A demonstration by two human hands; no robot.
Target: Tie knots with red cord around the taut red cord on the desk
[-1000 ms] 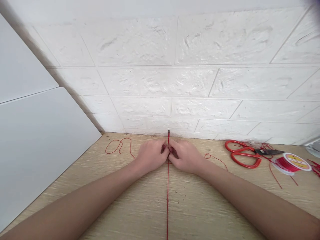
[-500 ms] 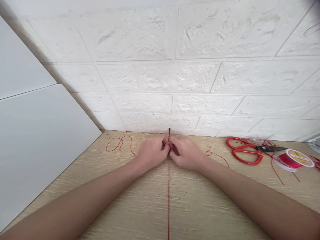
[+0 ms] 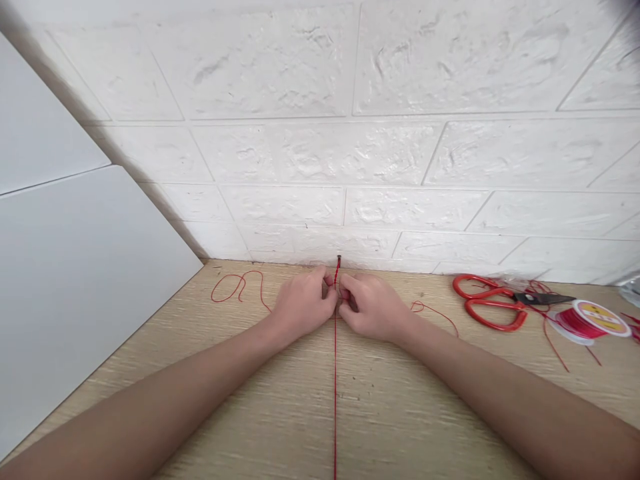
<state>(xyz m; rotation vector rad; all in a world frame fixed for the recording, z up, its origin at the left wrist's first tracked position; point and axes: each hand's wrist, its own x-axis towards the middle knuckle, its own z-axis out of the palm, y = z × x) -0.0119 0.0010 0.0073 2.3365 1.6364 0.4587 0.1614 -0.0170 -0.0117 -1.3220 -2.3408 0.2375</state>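
Observation:
A red cord (image 3: 335, 393) runs from a dark nail (image 3: 339, 258) at the foot of the wall straight toward me over the tabletop. Its upper stretch, just below the nail, is a twisted or knotted braid (image 3: 337, 272). My left hand (image 3: 307, 300) pinches at the cord from the left, thumb and fingers curled together. From the right my right hand (image 3: 369, 303) is closed in a pinch, fingertips close beside the cord. One loose thin red strand (image 3: 261, 287) trails out left of my left hand, and another strand (image 3: 435, 310) loops out on the right. The fingertips partly hide the knotting.
Orange-handled scissors (image 3: 495, 303) lie at the right, beside a spool of red cord (image 3: 585, 321) with loose ends around it. Clear plastic (image 3: 630, 288) is at the far right edge. A white panel (image 3: 100, 280) stands at the left; a white brick-pattern wall (image 3: 300, 153) closes the back.
The fingertips have parted slightly, and the cord between them has shifted a little left. The braid below the nail now slants leftward.

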